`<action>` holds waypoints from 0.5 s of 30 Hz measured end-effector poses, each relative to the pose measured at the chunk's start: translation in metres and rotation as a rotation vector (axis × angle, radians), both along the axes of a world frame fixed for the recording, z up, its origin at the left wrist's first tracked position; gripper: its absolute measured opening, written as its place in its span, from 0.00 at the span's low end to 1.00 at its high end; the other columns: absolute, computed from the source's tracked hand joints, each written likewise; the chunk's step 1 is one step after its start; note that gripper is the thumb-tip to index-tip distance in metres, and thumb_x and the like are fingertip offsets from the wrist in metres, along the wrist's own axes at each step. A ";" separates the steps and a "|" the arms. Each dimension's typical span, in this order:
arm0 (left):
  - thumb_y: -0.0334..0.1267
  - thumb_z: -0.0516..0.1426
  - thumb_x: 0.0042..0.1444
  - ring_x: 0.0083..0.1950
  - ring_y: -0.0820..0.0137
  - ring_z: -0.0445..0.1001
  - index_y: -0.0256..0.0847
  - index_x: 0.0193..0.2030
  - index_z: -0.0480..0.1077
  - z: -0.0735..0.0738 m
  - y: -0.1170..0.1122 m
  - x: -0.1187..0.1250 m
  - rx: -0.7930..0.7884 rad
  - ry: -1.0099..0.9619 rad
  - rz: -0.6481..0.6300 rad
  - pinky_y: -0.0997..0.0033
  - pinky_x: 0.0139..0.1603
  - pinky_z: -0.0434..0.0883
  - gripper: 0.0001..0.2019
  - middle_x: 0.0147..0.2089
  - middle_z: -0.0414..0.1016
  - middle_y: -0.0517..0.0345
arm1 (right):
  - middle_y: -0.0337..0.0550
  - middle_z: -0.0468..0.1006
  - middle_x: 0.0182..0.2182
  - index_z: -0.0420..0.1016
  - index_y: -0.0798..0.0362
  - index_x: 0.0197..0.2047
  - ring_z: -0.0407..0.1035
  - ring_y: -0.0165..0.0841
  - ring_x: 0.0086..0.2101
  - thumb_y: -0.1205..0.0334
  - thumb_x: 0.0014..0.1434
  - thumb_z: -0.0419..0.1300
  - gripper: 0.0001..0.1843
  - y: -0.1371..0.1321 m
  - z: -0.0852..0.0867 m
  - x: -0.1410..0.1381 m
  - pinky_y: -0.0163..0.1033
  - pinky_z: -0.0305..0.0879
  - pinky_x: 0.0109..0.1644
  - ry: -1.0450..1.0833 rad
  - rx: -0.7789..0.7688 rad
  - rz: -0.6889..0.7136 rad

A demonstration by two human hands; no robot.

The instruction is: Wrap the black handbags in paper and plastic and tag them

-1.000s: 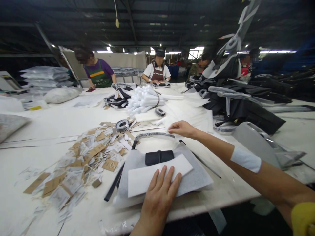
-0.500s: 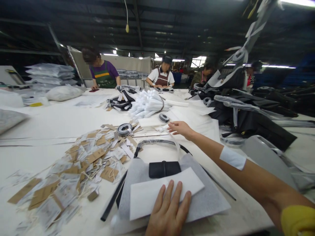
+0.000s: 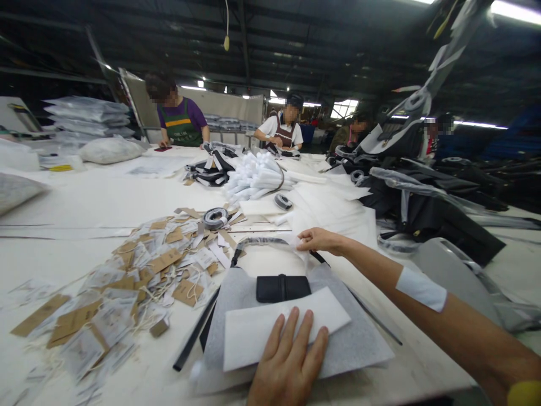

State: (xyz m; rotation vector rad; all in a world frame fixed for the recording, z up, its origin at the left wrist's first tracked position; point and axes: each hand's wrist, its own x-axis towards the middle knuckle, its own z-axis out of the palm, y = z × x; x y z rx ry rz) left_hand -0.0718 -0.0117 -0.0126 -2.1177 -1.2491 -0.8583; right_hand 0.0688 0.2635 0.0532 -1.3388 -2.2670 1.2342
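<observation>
A black handbag (image 3: 203, 340) lies in front of me, mostly covered by thin grey-white tissue paper (image 3: 363, 344). Its black flap tab (image 3: 282, 288) shows through the middle. My left hand (image 3: 287, 361) rests flat, fingers spread, on a folded white foam sheet (image 3: 245, 338) atop the tissue. At the upper right of the bag's arched handle (image 3: 257, 241), which is partly wrapped in clear plastic, my right hand (image 3: 316, 240) pinches a clear plastic film (image 3: 299, 243). My fingertips partly hide that film.
Many hang tags (image 3: 164, 259) are heaped on the left. Coiled wrapped straps (image 3: 215, 218) and a bundle of white foam pieces (image 3: 257, 177) lie beyond the bag. Black bags (image 3: 426, 208) are piled at right. Co-workers (image 3: 181, 121) stand across the table.
My right hand has moved slightly down and right, its fingers closing on the plastic film by the handle. My left hand stays on the foam sheet.
</observation>
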 end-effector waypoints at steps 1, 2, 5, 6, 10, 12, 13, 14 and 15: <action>0.39 0.47 0.70 0.66 0.60 0.67 0.47 0.63 0.69 0.000 0.000 0.000 0.007 -0.013 -0.007 0.56 0.73 0.51 0.19 0.64 0.70 0.56 | 0.39 0.77 0.25 0.80 0.57 0.36 0.70 0.30 0.28 0.55 0.46 0.70 0.16 0.000 -0.004 -0.003 0.33 0.64 0.31 0.018 0.061 -0.016; 0.39 0.47 0.70 0.65 0.60 0.68 0.47 0.62 0.70 0.001 0.000 0.000 0.015 -0.023 -0.014 0.56 0.73 0.51 0.19 0.64 0.71 0.56 | 0.38 0.77 0.24 0.79 0.56 0.32 0.70 0.31 0.29 0.57 0.46 0.69 0.13 0.000 -0.007 -0.007 0.34 0.65 0.32 0.035 0.125 -0.029; 0.40 0.48 0.69 0.64 0.60 0.70 0.48 0.60 0.71 0.004 -0.001 -0.002 0.031 -0.020 -0.030 0.56 0.73 0.51 0.18 0.62 0.73 0.57 | 0.39 0.78 0.25 0.76 0.55 0.26 0.71 0.33 0.32 0.63 0.45 0.67 0.05 -0.003 -0.018 -0.014 0.35 0.66 0.38 0.080 0.285 -0.021; 0.40 0.48 0.69 0.63 0.60 0.70 0.48 0.61 0.71 0.005 -0.001 -0.003 0.024 0.002 -0.034 0.56 0.73 0.51 0.18 0.61 0.74 0.57 | 0.39 0.79 0.26 0.76 0.54 0.26 0.72 0.33 0.32 0.64 0.46 0.66 0.04 -0.004 -0.020 -0.015 0.36 0.67 0.39 0.094 0.320 -0.005; 0.39 0.48 0.69 0.63 0.60 0.71 0.48 0.61 0.71 0.007 -0.001 -0.004 0.015 0.023 -0.034 0.55 0.73 0.51 0.18 0.61 0.74 0.57 | 0.44 0.82 0.34 0.79 0.53 0.32 0.75 0.36 0.38 0.64 0.52 0.60 0.06 -0.006 -0.022 -0.009 0.39 0.69 0.43 0.155 0.421 0.055; 0.40 0.48 0.69 0.63 0.61 0.70 0.48 0.60 0.71 0.008 -0.001 -0.002 0.018 -0.023 -0.024 0.56 0.73 0.51 0.18 0.61 0.74 0.58 | 0.45 0.83 0.41 0.79 0.52 0.31 0.75 0.37 0.43 0.68 0.51 0.58 0.08 -0.006 -0.021 -0.002 0.41 0.70 0.49 0.175 0.456 0.107; 0.40 0.48 0.70 0.63 0.61 0.70 0.48 0.60 0.71 0.008 -0.001 -0.001 0.018 -0.041 -0.020 0.57 0.73 0.51 0.18 0.61 0.74 0.58 | 0.44 0.82 0.43 0.79 0.52 0.30 0.75 0.37 0.46 0.70 0.50 0.57 0.10 -0.006 -0.020 0.001 0.42 0.69 0.51 0.175 0.468 0.142; 0.40 0.47 0.70 0.64 0.62 0.70 0.48 0.60 0.71 0.007 -0.001 -0.001 0.015 -0.048 -0.018 0.58 0.73 0.51 0.18 0.61 0.74 0.58 | 0.43 0.82 0.44 0.80 0.51 0.28 0.74 0.36 0.47 0.73 0.49 0.56 0.12 -0.007 -0.020 0.004 0.43 0.68 0.54 0.169 0.477 0.180; 0.40 0.47 0.70 0.64 0.62 0.69 0.48 0.60 0.71 0.007 -0.001 0.000 0.010 -0.046 -0.018 0.58 0.73 0.51 0.18 0.61 0.74 0.59 | 0.42 0.82 0.45 0.80 0.50 0.27 0.74 0.36 0.47 0.74 0.47 0.55 0.14 -0.007 -0.019 0.006 0.43 0.68 0.55 0.156 0.482 0.219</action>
